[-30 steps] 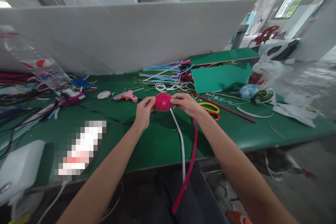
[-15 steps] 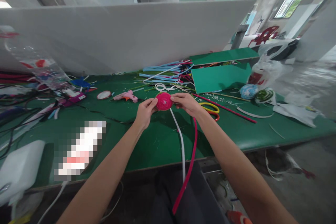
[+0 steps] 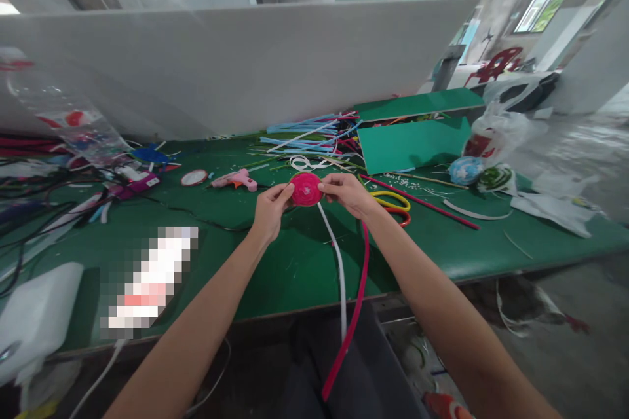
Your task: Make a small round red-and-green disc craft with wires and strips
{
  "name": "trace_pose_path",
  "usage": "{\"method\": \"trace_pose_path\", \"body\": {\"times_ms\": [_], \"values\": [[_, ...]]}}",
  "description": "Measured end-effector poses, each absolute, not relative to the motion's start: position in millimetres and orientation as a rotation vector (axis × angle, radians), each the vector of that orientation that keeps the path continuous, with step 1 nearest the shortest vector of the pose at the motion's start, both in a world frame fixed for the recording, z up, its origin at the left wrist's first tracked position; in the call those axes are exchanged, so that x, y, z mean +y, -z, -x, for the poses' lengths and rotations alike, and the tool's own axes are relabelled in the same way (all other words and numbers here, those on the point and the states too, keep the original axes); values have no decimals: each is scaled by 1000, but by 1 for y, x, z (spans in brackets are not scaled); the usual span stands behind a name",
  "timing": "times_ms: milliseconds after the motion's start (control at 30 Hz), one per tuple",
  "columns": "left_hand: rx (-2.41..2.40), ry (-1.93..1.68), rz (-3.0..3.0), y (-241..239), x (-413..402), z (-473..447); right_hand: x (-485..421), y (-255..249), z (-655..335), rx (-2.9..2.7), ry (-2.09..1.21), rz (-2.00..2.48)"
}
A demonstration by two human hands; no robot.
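Note:
A flat round red coil (image 3: 305,189), wound like a disc, is held up above the green table. My left hand (image 3: 271,209) pinches its left edge between thumb and fingers. On the opposite edge, my right hand (image 3: 348,194) grips it the same way. From beneath my right hand a long red strip (image 3: 362,275) hangs over the table's front edge. A white strip (image 3: 338,255) runs down beside it from below the coil. Scissors with yellow and orange handles (image 3: 396,201) lie just right of my right hand, partly hidden by it.
A pink glue gun (image 3: 236,179) lies left of my hands, near a roll of tape (image 3: 194,177). Behind are blue and green strips (image 3: 304,137) and a green box (image 3: 415,144). A plastic bottle (image 3: 69,111), white case (image 3: 39,314) and blurred-out object (image 3: 152,281) occupy the left side.
Almost nothing differs. Both hands still hold the red coil at nearly the same place, with only a very slight shift.

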State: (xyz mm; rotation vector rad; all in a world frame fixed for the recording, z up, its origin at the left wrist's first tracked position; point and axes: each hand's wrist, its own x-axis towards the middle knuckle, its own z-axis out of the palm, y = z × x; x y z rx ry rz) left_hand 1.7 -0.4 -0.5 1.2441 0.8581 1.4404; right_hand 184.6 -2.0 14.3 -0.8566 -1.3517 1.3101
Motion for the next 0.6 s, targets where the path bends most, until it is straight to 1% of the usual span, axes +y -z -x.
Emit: {"method": "trace_pose_path", "body": {"times_ms": [167,367,600], "values": [[877,-1368,-1314,0,0,0,-4,-17,-184,-1299,-1336,830],[891,-1393,-1318,2,0,0,-3,-15,-183,-1335,-1310,815],[838,-1356,-1224,-1,-1,-2,-1,-15,-186,-1323,-1419,785]]}}
